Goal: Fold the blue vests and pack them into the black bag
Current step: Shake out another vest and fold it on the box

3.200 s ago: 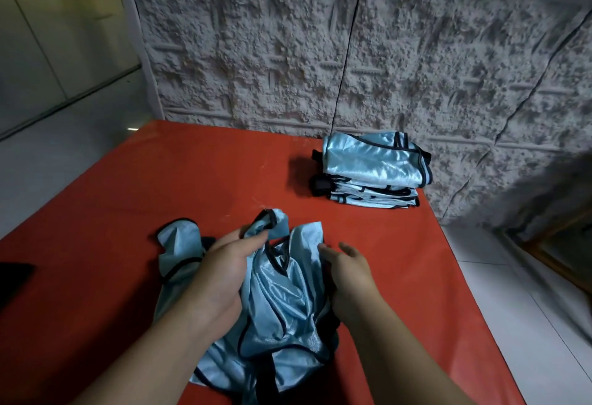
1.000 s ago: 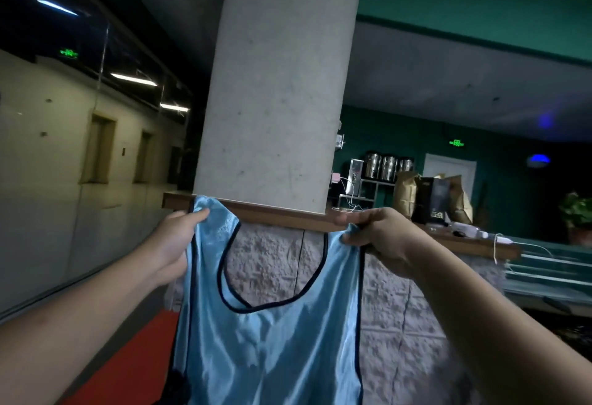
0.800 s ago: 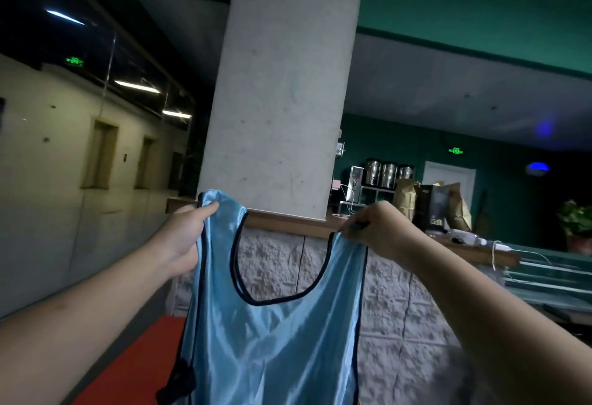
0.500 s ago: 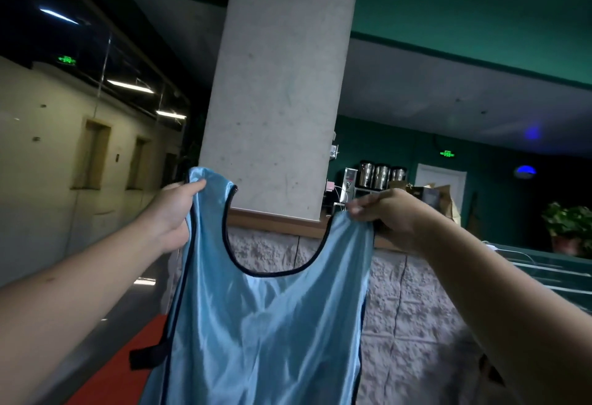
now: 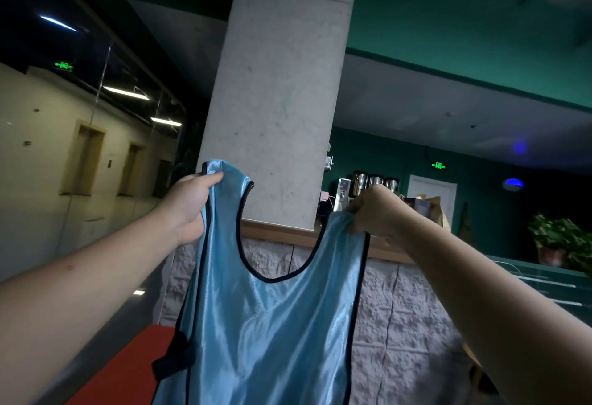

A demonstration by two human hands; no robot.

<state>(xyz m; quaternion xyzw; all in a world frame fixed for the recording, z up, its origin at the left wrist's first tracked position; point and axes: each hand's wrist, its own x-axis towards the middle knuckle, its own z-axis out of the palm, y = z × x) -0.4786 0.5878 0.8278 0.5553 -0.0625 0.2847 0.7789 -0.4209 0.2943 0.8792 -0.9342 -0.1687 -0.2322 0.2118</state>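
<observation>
A shiny light-blue vest (image 5: 269,334) with black trim hangs spread out in the air in front of me. My left hand (image 5: 189,203) pinches its left shoulder strap, held higher. My right hand (image 5: 374,212) grips the right shoulder strap. A black side strap dangles at the vest's lower left edge. Neither the stack of folded vests nor the black bag is in view.
A corner of the red table (image 5: 128,369) shows at the bottom left. Behind the vest stand a rough stone wall (image 5: 400,308) with a wooden ledge and a grey concrete pillar (image 5: 282,100). A counter with metal canisters (image 5: 374,183) and paper bags lies beyond.
The vest was lifted off the red table and spread by its shoulder straps. Over the last second my left hand rose above my right one and the vest swayed.
</observation>
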